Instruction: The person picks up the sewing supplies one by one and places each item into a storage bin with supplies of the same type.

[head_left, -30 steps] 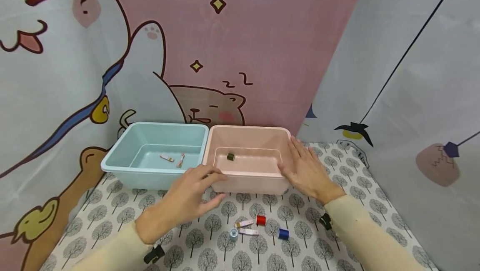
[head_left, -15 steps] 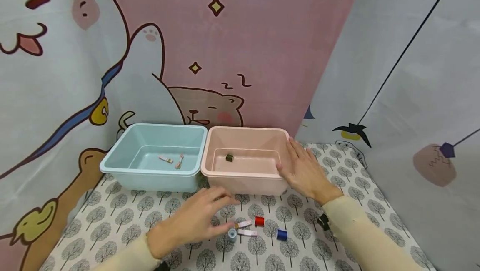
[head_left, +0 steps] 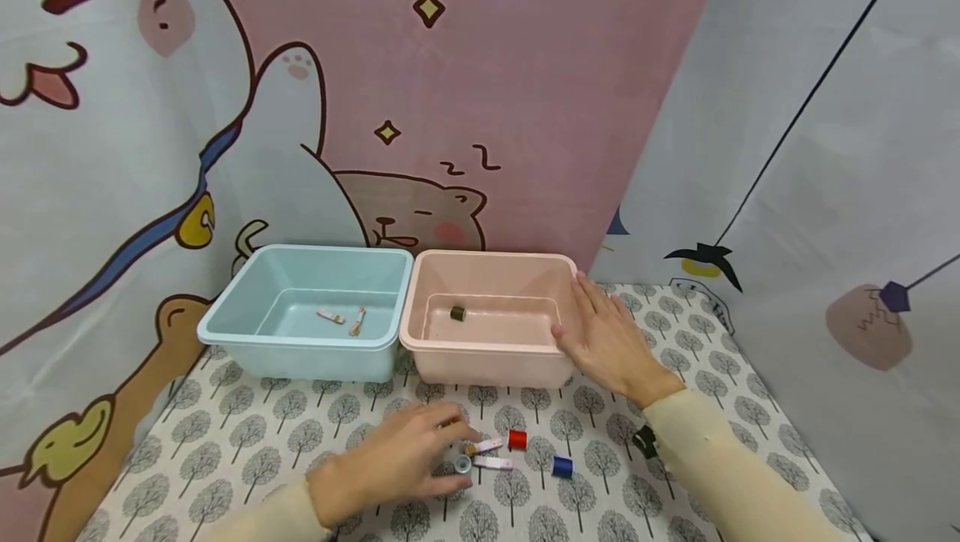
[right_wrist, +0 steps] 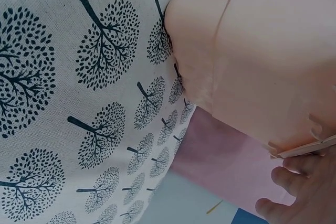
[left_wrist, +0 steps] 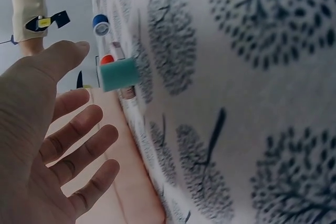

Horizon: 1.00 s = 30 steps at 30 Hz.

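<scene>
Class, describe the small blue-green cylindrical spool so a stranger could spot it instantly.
Find the rectangular pink plastic bin, then look in front of it on the white tree-print cloth. There, beside the person's bare left hand, is the small blue-green cylindrical spool. Its colour sets it apart from the red cylindrical spool and dark blue cylindrical spool to its right.

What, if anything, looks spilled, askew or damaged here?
Nothing stands out. The blue bin and pink bin stand upright, side by side; the red spool and blue spool sit loose on the cloth with no visible damage. Fine flaws wouldn't show.
</scene>
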Tool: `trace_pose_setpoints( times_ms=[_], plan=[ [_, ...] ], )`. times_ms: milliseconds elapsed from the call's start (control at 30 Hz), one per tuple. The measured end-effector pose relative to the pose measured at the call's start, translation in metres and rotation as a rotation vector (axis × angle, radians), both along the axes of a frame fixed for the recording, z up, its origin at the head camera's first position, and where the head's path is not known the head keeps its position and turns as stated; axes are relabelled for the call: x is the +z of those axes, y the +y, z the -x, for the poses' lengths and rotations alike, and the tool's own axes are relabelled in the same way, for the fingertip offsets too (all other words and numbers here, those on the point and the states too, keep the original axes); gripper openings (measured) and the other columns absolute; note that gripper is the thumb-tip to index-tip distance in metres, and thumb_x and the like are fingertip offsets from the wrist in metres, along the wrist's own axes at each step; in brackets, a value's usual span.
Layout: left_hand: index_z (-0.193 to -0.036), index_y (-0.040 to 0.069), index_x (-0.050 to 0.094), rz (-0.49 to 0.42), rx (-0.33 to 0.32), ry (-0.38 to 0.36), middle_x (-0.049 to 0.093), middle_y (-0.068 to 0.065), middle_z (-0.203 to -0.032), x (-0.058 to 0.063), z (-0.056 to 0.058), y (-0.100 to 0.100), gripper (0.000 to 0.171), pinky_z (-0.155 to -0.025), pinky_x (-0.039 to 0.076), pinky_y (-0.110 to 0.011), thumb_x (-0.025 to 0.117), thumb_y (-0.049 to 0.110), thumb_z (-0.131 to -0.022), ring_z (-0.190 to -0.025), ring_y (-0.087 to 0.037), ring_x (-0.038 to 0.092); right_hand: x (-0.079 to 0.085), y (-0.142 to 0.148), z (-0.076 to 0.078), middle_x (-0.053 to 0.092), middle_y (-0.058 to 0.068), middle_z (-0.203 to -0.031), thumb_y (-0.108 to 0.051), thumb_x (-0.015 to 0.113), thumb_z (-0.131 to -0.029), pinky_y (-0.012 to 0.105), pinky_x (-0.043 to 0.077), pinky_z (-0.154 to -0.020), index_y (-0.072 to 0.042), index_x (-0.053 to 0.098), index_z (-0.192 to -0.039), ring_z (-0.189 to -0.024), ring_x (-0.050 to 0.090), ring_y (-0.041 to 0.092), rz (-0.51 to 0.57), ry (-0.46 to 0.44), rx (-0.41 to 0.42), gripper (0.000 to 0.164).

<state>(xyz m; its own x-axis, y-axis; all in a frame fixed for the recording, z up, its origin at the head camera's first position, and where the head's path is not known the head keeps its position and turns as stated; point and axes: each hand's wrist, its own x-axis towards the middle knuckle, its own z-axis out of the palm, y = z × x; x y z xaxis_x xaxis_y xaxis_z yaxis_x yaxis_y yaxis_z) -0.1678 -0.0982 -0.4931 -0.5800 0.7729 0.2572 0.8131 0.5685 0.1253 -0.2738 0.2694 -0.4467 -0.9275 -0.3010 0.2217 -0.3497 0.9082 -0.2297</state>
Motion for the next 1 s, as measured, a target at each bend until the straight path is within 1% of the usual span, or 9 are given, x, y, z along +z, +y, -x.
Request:
trace_pose_setpoints(
  times_ms=[167,267,533,733,1000],
  plan=[
    [-0.137,0.028,0.08,-0.002,-0.006,0.013,0.076,0.015,-0.124,-0.0068,-0.0002,0.0007,0.051,-0.106,0.069,-0.034,0.091,0.058,-0.098,-0.11,-0.001,0.072,0.0018,-0.0004,0.0001,0.016,0.023,-0.195,-0.066,0.038,-0.119,0.075,0.02,-0.146,0.001,0.018,-0.184,-0.181,0.024,0.048,0.002,-0.01,-0.002,0.096],
    [-0.133,0.029,0.081,-0.007,-0.006,0.014,0.077,0.015,-0.124,-0.0084,-0.0008,0.0001,0.046,-0.105,0.069,-0.034,0.092,0.056,-0.098,-0.109,-0.001,0.072,0.0026,-0.0006,0.0,0.015,0.023,-0.196,-0.066,0.038,-0.118,0.076,0.02,-0.146,0.001,0.018,-0.185,-0.181,0.024,0.048,0.004,-0.013,-0.004,0.096],
    [-0.13,0.026,0.082,-0.017,-0.03,-0.03,0.08,0.012,-0.12,-0.0101,-0.0026,0.0001,0.037,-0.1,0.069,-0.029,0.09,0.049,-0.101,-0.101,0.004,0.07,0.0026,-0.0004,-0.0015,0.016,0.024,-0.195,-0.065,0.038,-0.118,0.076,0.022,-0.145,0.002,0.018,-0.184,-0.18,0.026,0.049,0.01,-0.014,-0.007,0.096],
    [-0.127,0.027,0.082,-0.01,-0.021,-0.03,0.08,0.013,-0.12,-0.0105,-0.0042,0.002,0.033,-0.102,0.07,-0.034,0.091,0.046,-0.101,-0.105,0.0,0.073,0.0009,-0.0005,-0.001,0.017,0.024,-0.195,-0.064,0.04,-0.118,0.076,0.023,-0.145,0.002,0.018,-0.184,-0.179,0.027,0.049,0.012,-0.015,-0.004,0.096],
    [-0.126,0.029,0.083,-0.013,-0.011,-0.051,0.081,0.014,-0.12,-0.0102,-0.0047,0.0031,0.028,-0.105,0.069,-0.035,0.091,0.042,-0.103,-0.107,0.0,0.074,-0.0008,-0.0007,0.0005,0.018,0.025,-0.195,-0.063,0.041,-0.118,0.075,0.022,-0.145,0.002,0.018,-0.184,-0.179,0.028,0.049,0.008,-0.01,-0.01,0.095]
  ],
)
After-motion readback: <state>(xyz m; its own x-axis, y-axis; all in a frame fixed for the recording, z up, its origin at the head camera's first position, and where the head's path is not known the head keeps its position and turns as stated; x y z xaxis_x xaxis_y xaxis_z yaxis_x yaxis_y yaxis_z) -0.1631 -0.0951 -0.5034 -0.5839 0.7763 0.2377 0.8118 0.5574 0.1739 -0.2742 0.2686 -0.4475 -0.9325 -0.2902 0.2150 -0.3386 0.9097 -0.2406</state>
